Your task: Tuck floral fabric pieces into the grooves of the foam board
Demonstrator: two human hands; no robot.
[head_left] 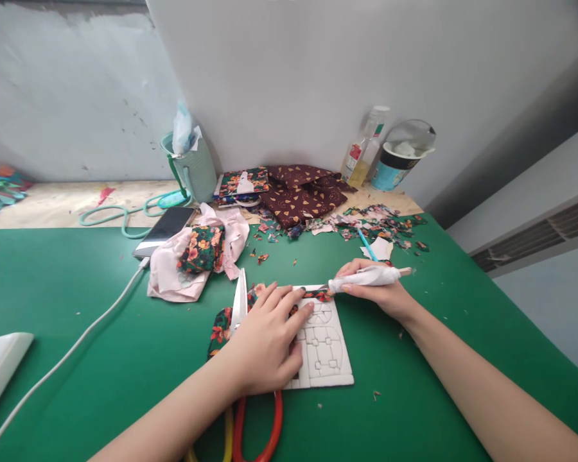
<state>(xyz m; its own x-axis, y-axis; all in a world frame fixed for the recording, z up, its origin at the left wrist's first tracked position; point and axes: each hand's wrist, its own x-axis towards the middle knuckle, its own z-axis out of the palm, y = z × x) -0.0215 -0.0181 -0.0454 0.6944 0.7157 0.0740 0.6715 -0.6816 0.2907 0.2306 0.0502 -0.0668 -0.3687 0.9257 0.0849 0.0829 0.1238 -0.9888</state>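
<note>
Right-hand grip [376, 294] pinches a cloth-wrapped tool [370, 276], tip at the floral strip [324, 295] along the far edge of the white board [340, 369]. Board lies flat on the green desk [101, 385], near-center. Left-hand grip [272, 340] is palm down on the board's left part, fingers slightly spread. Scissors [239, 305] run under it, blades far, handles near. Floral cloth [219, 330] just left of blades. Fabric scraps [385, 221] far right.
</note>
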